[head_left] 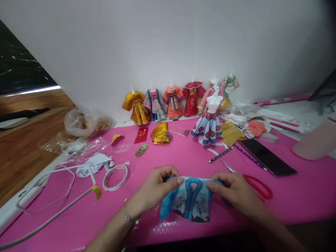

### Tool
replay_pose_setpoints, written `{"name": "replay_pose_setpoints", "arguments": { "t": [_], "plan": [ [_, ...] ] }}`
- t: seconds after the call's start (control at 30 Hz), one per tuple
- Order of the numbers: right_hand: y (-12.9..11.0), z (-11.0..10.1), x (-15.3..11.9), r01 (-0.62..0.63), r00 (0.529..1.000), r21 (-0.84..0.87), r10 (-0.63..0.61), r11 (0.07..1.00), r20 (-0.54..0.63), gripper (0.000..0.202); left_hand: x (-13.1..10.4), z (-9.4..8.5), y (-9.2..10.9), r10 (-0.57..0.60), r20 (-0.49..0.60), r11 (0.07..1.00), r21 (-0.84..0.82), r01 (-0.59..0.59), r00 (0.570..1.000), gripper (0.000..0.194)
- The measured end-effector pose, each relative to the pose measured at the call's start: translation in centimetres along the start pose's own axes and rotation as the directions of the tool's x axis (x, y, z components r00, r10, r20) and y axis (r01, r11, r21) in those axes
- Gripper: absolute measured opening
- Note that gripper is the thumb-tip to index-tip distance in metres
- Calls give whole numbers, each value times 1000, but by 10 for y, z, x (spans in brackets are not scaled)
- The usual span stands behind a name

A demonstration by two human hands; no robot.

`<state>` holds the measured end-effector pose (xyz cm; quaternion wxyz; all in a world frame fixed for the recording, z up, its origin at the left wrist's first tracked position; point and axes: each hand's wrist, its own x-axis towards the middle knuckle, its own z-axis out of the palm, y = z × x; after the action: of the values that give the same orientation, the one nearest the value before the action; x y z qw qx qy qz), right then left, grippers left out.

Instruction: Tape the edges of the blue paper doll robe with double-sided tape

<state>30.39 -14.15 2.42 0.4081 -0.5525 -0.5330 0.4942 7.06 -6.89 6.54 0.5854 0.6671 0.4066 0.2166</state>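
A small doll jacket (193,201), pale with a floral print and blue trim, is stretched between my two hands just over the pink table. My left hand (162,182) pinches its upper left part between thumb and fingers. The upper right part is gripped the same way by my right hand (231,189). The neckline's blue band loops at the top and runs down the front. Red-handled scissors (258,187) lie beside my right hand, partly hidden by it. A roll of tape (115,177) rests to the left of my left hand.
Several dressed doll mannequins (173,101) line the wall; one in a patterned skirt (208,126) stands nearer. Folded yellow fabric (160,133) lies mid-table. At right are a phone (267,157), pens (221,154) and fabric pieces. A white cable (57,206) and power strip (21,206) occupy the left.
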Motion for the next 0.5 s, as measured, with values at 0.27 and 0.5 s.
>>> {"name": "replay_pose_setpoints", "arguments": {
  "t": [0.27,0.5],
  "plan": [
    [-14,-9,-27,25,998,-39,-22,999,60,22,-33,-3,20,95,27,987,129,-97,995,22],
    [12,-3,2,58,998,-260,-65,964,-17,28,-9,-5,-16,-1,63,965,261,-15,998,26]
  ]
}}
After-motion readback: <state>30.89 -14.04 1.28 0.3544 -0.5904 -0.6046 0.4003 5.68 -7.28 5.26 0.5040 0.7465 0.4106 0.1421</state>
